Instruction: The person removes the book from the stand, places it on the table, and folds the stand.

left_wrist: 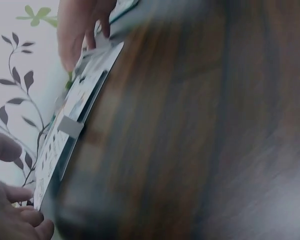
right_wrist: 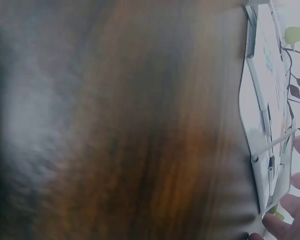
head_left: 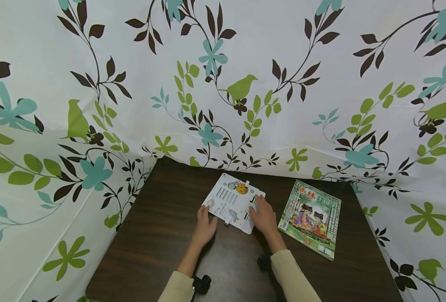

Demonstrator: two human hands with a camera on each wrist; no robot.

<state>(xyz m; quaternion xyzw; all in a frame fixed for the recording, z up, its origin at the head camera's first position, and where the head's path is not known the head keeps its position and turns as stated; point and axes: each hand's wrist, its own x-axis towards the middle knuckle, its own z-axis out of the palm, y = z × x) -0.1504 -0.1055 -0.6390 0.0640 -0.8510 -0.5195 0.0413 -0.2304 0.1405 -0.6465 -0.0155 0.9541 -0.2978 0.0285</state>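
Observation:
A white book stand [head_left: 224, 197] with cartoon print, folded nearly flat, lies at the middle of the dark table. Small clip tabs stick out at its near and far edges; the near clip [left_wrist: 70, 126] shows large in the left wrist view. My left hand [head_left: 206, 226] holds its left corner, with fingers [left_wrist: 27, 216] curled at the edge. At the opposite side, my right hand [head_left: 263, 214] grips the right edge, thumb over the printed face beside black-and-white holders. In the right wrist view, its fingers [right_wrist: 293, 205] curl around the stand's corner, near a thin white arm [right_wrist: 275, 144].
A green illustrated magazine [head_left: 311, 218] lies on the table [head_left: 143, 247] to the right of the stand. Patterned cloth [head_left: 223, 96] with leaves and birds hangs behind the table and along both sides. Dark wrist devices [head_left: 202, 284] sit at the sleeves.

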